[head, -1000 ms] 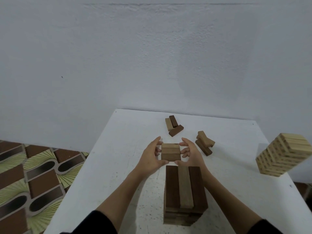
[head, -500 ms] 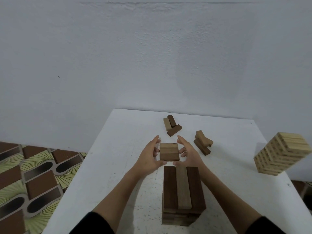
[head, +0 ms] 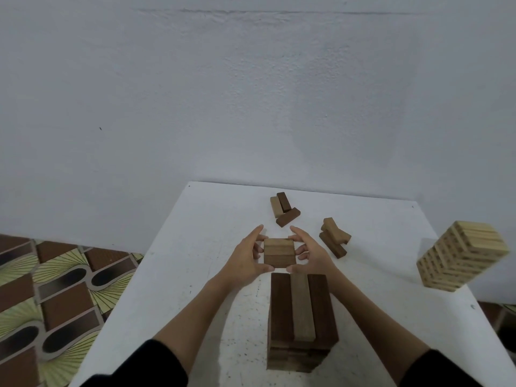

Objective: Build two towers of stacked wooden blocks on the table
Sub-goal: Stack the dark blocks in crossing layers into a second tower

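Both hands held a set of 3 brown wooden blocks [head: 279, 252] pressed side by side, above the white table [head: 195, 247] just beyond the dark wooden block tower [head: 301, 317]. Left hand [head: 245, 259] gripped the set's left side, thumb at the near edge, index finger stretched forward. Right hand [head: 312, 254] mirrored it on the right side, fingers curled against the block ends. Both forearms reached forward on either side of the dark tower, black sleeves [head: 134, 367] at the frame bottom. Dark tower's top layer showed 2 dark blocks with 1 lighter block between. Pale wooden block tower [head: 460, 256] stood far right, near the table edge. 2 loose piles lay behind the hands: 3 blocks [head: 284, 209] and a crossed pile [head: 333, 237].
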The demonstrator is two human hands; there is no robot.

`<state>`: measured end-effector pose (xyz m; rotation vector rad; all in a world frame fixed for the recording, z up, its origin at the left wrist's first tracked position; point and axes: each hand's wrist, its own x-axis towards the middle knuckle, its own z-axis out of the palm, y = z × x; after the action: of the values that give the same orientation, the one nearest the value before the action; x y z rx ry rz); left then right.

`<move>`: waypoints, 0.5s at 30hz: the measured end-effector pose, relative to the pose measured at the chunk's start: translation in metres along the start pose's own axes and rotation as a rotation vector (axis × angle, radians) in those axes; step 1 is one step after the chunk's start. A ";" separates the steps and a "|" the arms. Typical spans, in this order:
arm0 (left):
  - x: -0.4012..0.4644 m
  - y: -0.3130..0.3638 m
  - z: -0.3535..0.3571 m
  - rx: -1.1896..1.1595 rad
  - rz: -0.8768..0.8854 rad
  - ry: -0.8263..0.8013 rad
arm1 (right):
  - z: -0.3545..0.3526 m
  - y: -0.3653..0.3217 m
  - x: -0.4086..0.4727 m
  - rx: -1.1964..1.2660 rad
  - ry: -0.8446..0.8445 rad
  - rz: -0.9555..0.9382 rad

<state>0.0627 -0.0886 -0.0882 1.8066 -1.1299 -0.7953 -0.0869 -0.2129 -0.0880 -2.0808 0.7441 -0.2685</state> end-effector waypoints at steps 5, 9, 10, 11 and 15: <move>-0.005 0.026 -0.021 0.081 0.064 0.013 | -0.018 -0.024 -0.015 0.146 0.055 -0.038; -0.014 0.067 -0.045 0.084 0.164 0.062 | -0.046 -0.068 -0.032 0.163 0.123 -0.111; -0.019 0.079 -0.050 0.068 0.183 0.076 | -0.054 -0.080 -0.038 0.176 0.129 -0.138; -0.024 0.090 -0.055 0.043 0.200 0.082 | -0.061 -0.090 -0.045 0.196 0.133 -0.168; -0.050 0.122 -0.066 -0.061 0.268 0.050 | -0.077 -0.121 -0.077 0.303 0.149 -0.254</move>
<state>0.0513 -0.0516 0.0540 1.5748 -1.2686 -0.6155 -0.1337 -0.1666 0.0612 -1.8760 0.4886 -0.6436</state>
